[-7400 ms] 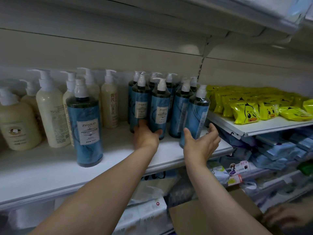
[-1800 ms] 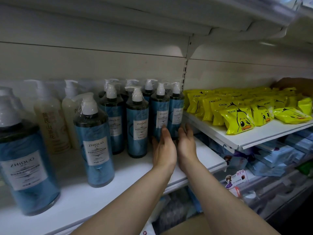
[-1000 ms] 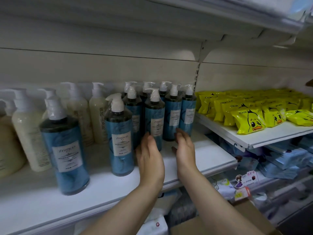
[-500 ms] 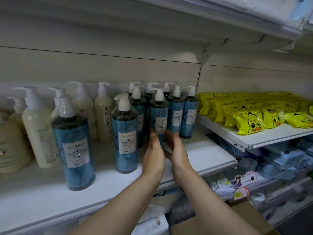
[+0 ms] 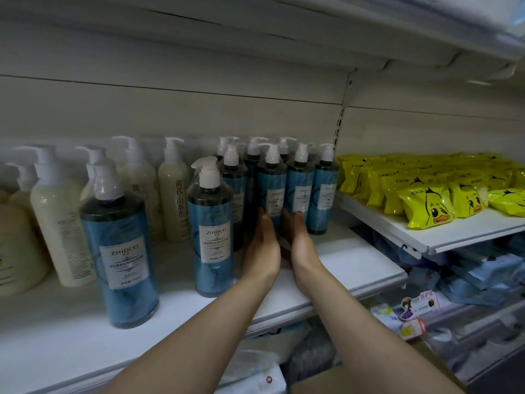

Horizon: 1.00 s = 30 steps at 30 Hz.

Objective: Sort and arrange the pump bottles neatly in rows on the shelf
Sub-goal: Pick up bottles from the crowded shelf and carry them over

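Several blue ZHIDUO pump bottles stand packed together at the right end of the white shelf (image 5: 355,265). My left hand (image 5: 262,245) and my right hand (image 5: 299,241) reach in side by side with straight fingers and press against the base of one front blue bottle (image 5: 271,191) in that cluster. Two more blue bottles stand apart nearer the shelf front: one (image 5: 211,231) just left of my left hand and a larger-looking one (image 5: 120,251) further left. Cream pump bottles (image 5: 61,223) fill the left and back of the shelf.
Yellow duck-print packets (image 5: 426,206) cover a lower white shelf on the right. Below the shelves lie blue packs, price tags and a cardboard box (image 5: 341,379). A shelf upright (image 5: 339,120) divides the two bays.
Both hands have slid deeper in and closer together around the front bottle's base. The view has shifted slightly; the two loose blue bottles stay where they were.
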Each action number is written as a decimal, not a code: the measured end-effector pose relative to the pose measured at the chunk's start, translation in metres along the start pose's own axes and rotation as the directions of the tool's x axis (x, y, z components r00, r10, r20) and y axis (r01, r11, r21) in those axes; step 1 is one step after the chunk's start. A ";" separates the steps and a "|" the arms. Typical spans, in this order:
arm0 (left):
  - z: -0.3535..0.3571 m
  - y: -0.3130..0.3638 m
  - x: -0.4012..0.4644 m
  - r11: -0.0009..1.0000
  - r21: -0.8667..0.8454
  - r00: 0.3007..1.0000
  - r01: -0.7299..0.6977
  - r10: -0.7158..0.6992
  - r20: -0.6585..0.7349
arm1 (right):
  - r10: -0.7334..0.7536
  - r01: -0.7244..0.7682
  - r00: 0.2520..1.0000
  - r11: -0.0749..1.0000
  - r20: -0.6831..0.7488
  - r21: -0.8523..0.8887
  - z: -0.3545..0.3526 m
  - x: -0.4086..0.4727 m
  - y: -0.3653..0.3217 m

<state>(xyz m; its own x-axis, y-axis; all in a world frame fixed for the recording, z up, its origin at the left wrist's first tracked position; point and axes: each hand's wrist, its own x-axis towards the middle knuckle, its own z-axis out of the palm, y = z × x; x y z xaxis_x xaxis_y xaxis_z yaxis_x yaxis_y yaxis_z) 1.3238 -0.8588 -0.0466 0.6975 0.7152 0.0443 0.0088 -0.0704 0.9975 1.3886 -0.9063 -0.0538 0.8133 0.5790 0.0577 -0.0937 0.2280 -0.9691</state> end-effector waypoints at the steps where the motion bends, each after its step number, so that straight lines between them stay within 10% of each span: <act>1: 0.000 -0.002 0.001 1.000 0.016 1.000 -0.002 0.002 -0.004 | 0.000 0.000 1.000 1.000 -0.011 -0.003 -0.001 0.001 0.001; 19: -0.030 0.014 -0.083 1.000 0.007 0.994 -0.031 0.030 0.102 | 0.040 -0.042 0.999 0.996 -0.027 -0.083 0.023 -0.030 -0.002; 26: -0.078 0.000 -0.117 0.955 0.081 0.882 -0.287 0.296 -0.367 | -0.067 0.079 0.992 0.991 0.105 -0.109 0.051 -0.075 -0.009; 30: -0.096 -0.005 -0.107 0.962 0.193 0.865 -0.195 0.261 -0.428 | -0.082 0.092 0.989 0.992 0.122 -0.085 0.064 -0.090 -0.010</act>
<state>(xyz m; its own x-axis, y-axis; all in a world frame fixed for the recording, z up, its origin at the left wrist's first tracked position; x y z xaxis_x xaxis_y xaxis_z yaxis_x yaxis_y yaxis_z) 1.1807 -0.8680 -0.0514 0.2993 0.8980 0.3226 0.0113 -0.3414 0.9399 1.2791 -0.9106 -0.0343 0.7423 0.6493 0.1653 0.0308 0.2134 -0.9765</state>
